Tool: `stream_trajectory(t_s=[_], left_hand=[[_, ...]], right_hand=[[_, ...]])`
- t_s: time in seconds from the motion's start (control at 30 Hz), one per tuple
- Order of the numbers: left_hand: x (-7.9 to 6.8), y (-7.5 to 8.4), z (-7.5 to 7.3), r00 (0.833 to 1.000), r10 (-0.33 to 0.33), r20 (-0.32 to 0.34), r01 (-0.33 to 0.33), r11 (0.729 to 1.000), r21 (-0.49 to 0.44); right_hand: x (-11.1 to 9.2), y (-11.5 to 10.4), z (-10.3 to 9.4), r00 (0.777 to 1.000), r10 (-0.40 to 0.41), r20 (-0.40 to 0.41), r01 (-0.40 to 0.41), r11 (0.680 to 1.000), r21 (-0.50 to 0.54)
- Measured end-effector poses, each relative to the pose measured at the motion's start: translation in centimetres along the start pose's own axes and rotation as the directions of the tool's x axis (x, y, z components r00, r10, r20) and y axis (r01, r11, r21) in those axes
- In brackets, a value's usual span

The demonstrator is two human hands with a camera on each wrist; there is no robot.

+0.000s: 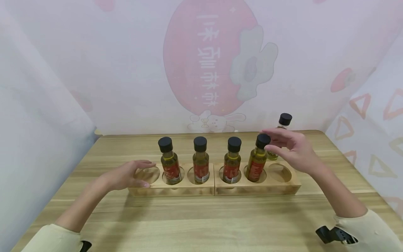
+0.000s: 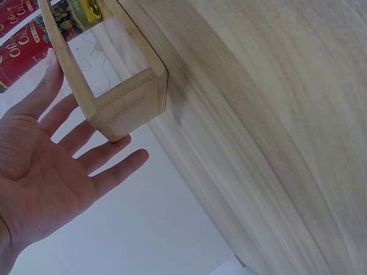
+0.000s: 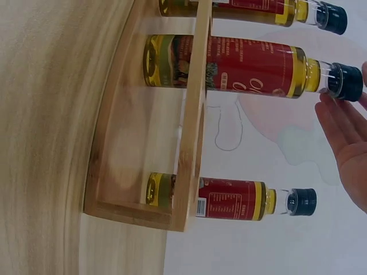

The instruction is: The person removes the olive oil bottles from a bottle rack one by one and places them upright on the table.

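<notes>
My left hand [image 1: 133, 174] touches the left end of a wooden rack [image 1: 189, 191], its thumb on the front side and its fingers stretched out. Round holes in the rack hold upright olive oil bottles with red labels and black caps. Around the black cap [image 1: 263, 141] of the rightmost racked bottle [image 1: 256, 166], my right hand [image 1: 291, 148] has its fingers extended. In the right wrist view those fingers [image 3: 338, 123] lie against the cap's side; a firm grip does not show. Behind the rack, another bottle [image 1: 284, 120] stands partly hidden by my right hand.
Rack holes at the left end [image 1: 151, 174] and right end [image 1: 280, 173] have no bottle in them. The wooden table [image 1: 207, 224] extends in front of the rack. A printed cloth [image 1: 126, 70] hangs behind the table's far edge.
</notes>
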State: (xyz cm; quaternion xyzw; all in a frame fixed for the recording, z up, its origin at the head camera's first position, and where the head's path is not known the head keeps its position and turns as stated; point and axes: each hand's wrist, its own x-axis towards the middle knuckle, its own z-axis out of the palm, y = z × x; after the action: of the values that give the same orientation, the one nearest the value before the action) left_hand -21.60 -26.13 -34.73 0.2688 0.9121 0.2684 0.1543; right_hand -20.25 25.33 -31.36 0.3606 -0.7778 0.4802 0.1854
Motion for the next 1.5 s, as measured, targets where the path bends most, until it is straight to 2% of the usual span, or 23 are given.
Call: stream_trajectory(t_s=[0.17,0.47,0.9,1.1,1.2,1.37,1.5], left_hand=[[0.0,-0.1,0.1,1.000,0.010,-0.002,-0.010,1.000,0.005],[0.2,0.0,0.0,1.000,0.020,0.004,-0.020,1.000,0.019],[0.2,0.0,-0.1,1.000,-0.004,0.006,0.004,1.000,0.007],[0.2,0.0,0.0,1.000,0.004,0.001,-0.004,1.000,0.027],[0.2,0.1,0.0,1.000,0.013,0.001,-0.013,1.000,0.027],[0.2,0.1,0.0,1.000,0.014,0.000,-0.014,1.000,0.020],[0.2,0.1,0.0,1.000,0.011,0.002,-0.011,1.000,0.018]], right_hand=[[-0.2,0.7,0.8,1.000,0.012,0.006,-0.012,1.000,0.025],[-0.3,1.5,1.4,0.991,0.128,-0.027,-0.120,0.973,0.197],[0.1,0.5,1.6,0.971,0.234,-0.053,-0.220,0.957,0.188],[0.2,0.3,1.6,0.975,0.215,-0.058,-0.200,0.960,0.198],[0.3,0.0,1.3,0.975,0.211,-0.072,-0.196,0.965,0.171],[0.6,-0.9,0.8,0.967,0.236,-0.094,-0.224,0.967,0.120],[0.9,-1.4,0.5,0.961,0.259,-0.100,-0.242,0.958,0.150]])
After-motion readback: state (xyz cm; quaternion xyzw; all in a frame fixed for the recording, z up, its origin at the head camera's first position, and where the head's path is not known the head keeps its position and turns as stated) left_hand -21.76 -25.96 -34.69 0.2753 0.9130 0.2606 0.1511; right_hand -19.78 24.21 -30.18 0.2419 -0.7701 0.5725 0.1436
